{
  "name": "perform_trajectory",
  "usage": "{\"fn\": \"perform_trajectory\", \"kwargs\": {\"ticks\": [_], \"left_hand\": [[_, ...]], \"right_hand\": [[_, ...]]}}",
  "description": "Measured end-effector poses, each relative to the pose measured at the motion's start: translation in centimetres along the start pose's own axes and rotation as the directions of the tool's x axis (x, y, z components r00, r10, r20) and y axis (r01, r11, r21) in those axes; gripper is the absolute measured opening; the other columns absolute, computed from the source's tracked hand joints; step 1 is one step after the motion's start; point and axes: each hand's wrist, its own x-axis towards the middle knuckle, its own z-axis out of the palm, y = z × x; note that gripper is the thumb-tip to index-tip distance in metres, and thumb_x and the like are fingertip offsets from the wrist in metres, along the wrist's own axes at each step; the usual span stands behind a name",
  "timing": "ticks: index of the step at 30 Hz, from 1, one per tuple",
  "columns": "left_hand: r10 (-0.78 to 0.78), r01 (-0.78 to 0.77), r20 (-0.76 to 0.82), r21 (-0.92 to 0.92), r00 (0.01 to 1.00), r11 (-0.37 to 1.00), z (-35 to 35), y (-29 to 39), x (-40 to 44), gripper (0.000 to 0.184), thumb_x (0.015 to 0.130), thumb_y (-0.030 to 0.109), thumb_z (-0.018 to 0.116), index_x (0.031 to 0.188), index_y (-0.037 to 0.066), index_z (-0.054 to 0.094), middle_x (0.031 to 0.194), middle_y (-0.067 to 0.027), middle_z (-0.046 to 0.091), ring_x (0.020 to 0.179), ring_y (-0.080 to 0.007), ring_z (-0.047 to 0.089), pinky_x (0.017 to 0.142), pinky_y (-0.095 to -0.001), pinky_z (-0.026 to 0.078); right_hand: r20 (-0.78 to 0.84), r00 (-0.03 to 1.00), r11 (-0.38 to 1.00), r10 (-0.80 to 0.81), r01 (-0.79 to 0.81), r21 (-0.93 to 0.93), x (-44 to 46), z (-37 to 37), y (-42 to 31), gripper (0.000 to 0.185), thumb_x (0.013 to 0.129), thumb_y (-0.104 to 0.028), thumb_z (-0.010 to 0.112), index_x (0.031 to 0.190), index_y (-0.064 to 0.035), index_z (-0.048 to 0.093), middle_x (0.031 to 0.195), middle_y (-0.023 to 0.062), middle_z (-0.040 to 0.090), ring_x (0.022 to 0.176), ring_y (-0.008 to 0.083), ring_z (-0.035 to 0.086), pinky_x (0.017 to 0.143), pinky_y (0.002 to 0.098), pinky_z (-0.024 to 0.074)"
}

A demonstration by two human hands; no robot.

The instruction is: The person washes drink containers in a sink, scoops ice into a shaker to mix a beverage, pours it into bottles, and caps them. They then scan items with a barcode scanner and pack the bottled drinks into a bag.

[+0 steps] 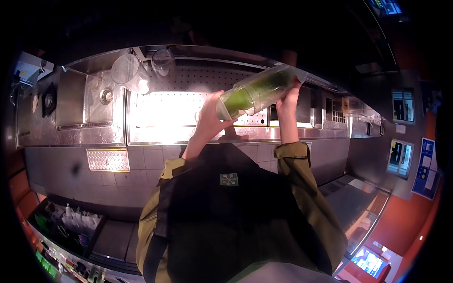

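Above the metal counter, a clear container (pixel 257 93) with green contents hangs tilted between my hands, its right end higher in the picture. My left hand (pixel 210 118) is wrapped round the container's lower left end. At its upper right end, my right hand (pixel 289 98) grips the side, the fingers partly hidden behind it. The container looks like two clear vessels joined mouth to mouth, though the join is hard to make out. Below it is a perforated metal drain surface (pixel 188 78).
Two clear empty containers, a large one (pixel 126 70) and a smaller one (pixel 163 61), stand at the counter's back left. A sink (pixel 85 99) with a drain lies farther left. Clear containers (pixel 354 107) sit at the right. Bottles (pixel 78 218) fill a bin at lower left.
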Motion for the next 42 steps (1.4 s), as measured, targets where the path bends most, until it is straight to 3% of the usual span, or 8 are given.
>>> {"fn": "perform_trajectory", "kwargs": {"ticks": [9,22,33,37,39,42], "left_hand": [[0.006,-0.006,0.023,-0.005,1.000,1.000,0.1,-0.3,0.2,0.086,0.057,0.017,0.085,0.128,0.005,0.039,0.123,-0.0178,0.048,0.112,-0.0352,0.051,0.091,-0.0419,0.045],[-0.033,0.035,0.042,-0.049,0.999,0.998,0.2,-0.6,-0.2,0.085,0.056,0.016,0.084,0.127,0.005,0.038,0.125,-0.0169,0.047,0.115,-0.0338,0.049,0.095,-0.0404,0.042],[0.061,-0.062,-0.026,-0.059,0.998,0.996,1.1,-1.8,-0.8,0.085,0.055,0.015,0.084,0.127,0.006,0.038,0.126,-0.0167,0.045,0.116,-0.0338,0.047,0.097,-0.0405,0.041],[-0.009,0.009,-0.004,-0.049,1.000,0.999,0.9,-1.4,-1.0,0.086,0.055,0.015,0.084,0.127,0.006,0.038,0.125,-0.0169,0.046,0.115,-0.0341,0.048,0.096,-0.0404,0.041],[0.035,-0.038,-0.045,-0.047,0.998,0.998,0.8,-1.3,-1.0,0.086,0.056,0.016,0.085,0.127,0.005,0.038,0.124,-0.0165,0.047,0.115,-0.0334,0.048,0.095,-0.0402,0.042],[0.015,-0.022,-0.089,-0.080,0.996,0.997,0.1,-0.6,-1.5,0.085,0.057,0.017,0.085,0.127,0.005,0.039,0.124,-0.0158,0.047,0.114,-0.0317,0.049,0.095,-0.0393,0.042]], "right_hand": [[-0.072,0.995,0.998,0.064,-0.063,0.023,0.6,0.3,-0.6,0.054,0.091,-0.050,0.049,0.121,-0.0059,0.048,0.117,0.0094,0.055,0.108,0.0235,0.053,0.095,0.0374,0.0440],[0.006,0.999,0.999,0.037,-0.037,0.001,1.0,0.2,-1.4,0.056,0.090,-0.053,0.047,0.122,-0.0062,0.047,0.117,0.0109,0.054,0.106,0.0259,0.053,0.094,0.0399,0.0445],[-0.003,0.999,0.999,0.054,-0.054,-0.002,0.9,0.8,-2.3,0.063,0.087,-0.056,0.050,0.125,-0.0063,0.045,0.118,0.0141,0.051,0.105,0.0294,0.053,0.094,0.0429,0.0452],[0.031,0.995,0.995,0.098,-0.098,0.021,0.1,1.1,-1.9,0.063,0.088,-0.056,0.048,0.128,-0.0073,0.043,0.126,0.0122,0.049,0.112,0.0288,0.050,0.097,0.0433,0.0428],[0.060,0.992,0.992,0.114,-0.117,0.055,0.3,0.6,-0.5,0.062,0.090,-0.056,0.046,0.129,-0.0080,0.043,0.129,0.0106,0.048,0.116,0.0283,0.048,0.099,0.0436,0.0414],[0.041,0.966,0.960,0.254,-0.257,0.115,-0.2,-0.1,1.3,0.058,0.092,-0.053,0.041,0.128,-0.0080,0.045,0.129,0.0090,0.050,0.117,0.0274,0.048,0.099,0.0436,0.0413]]}}
